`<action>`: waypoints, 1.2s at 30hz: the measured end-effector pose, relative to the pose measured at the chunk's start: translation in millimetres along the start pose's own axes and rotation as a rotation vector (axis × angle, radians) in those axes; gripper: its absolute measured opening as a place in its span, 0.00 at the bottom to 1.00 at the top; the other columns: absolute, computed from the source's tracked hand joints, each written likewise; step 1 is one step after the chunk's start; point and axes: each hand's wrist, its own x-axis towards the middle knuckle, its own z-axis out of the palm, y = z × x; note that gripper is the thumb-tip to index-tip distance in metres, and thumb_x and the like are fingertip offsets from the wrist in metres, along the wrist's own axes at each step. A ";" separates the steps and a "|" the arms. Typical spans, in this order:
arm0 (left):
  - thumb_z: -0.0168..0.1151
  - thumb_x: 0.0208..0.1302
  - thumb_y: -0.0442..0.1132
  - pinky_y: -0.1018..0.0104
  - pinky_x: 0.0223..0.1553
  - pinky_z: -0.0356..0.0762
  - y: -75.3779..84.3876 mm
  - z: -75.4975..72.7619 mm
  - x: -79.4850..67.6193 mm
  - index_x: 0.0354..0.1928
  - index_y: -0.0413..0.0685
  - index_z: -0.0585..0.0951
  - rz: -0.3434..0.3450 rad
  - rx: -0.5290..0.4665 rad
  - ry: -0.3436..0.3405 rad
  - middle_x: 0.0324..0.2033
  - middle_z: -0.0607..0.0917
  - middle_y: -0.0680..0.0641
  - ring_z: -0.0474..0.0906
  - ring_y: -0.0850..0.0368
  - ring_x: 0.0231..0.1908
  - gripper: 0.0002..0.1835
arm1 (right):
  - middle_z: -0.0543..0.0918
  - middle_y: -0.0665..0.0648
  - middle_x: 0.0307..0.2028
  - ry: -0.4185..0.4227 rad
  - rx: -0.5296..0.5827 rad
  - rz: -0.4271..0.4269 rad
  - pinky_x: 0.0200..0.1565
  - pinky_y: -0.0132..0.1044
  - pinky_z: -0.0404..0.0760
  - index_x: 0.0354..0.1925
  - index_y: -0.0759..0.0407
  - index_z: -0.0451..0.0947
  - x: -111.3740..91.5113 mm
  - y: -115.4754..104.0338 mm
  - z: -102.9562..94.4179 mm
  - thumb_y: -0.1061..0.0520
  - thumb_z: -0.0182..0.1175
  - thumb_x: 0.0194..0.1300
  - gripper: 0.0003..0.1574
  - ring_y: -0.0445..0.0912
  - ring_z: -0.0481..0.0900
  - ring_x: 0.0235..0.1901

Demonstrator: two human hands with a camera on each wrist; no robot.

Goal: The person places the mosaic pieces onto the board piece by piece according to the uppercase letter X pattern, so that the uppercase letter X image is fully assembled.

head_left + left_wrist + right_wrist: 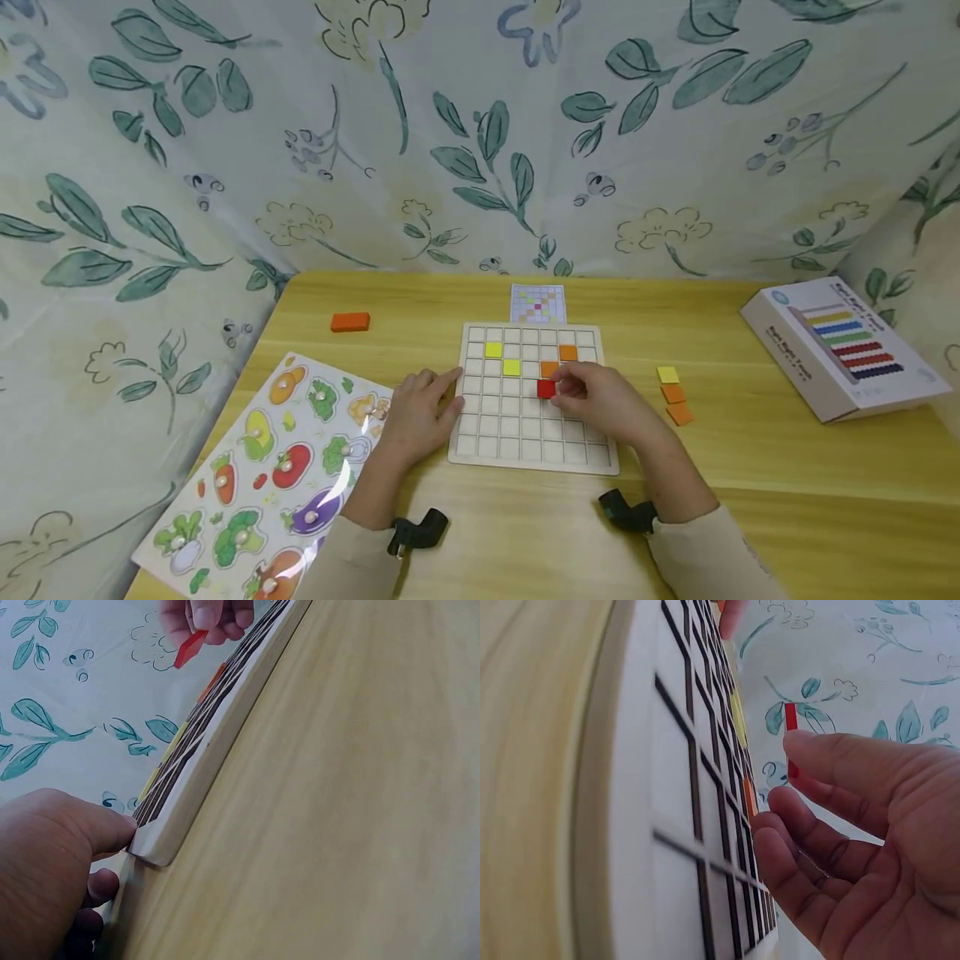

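Here's the right hand (602, 402), pinching the red tile (545, 389) between thumb and fingers, clear above the gridded board (508, 426); exactly which square, hard to say! Left hand (420, 417), thumb and forefinger spread, simply touches the board's left edge.

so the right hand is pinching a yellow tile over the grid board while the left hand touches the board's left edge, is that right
Not quite: the tile's colour is wrong. The right hand is pinching a red tile over the grid board, as the head view shows, while the left hand touches the board's left edge.
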 end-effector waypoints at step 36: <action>0.59 0.72 0.49 0.56 0.46 0.69 2.9 -1.7 0.3 0.70 0.54 0.76 -0.014 0.010 0.001 0.44 0.82 0.47 0.70 0.54 0.38 0.26 | 0.78 0.50 0.30 0.062 -0.099 0.029 0.35 0.37 0.71 0.50 0.54 0.82 16.1 -10.4 25.7 0.55 0.69 0.66 0.15 0.44 0.73 0.30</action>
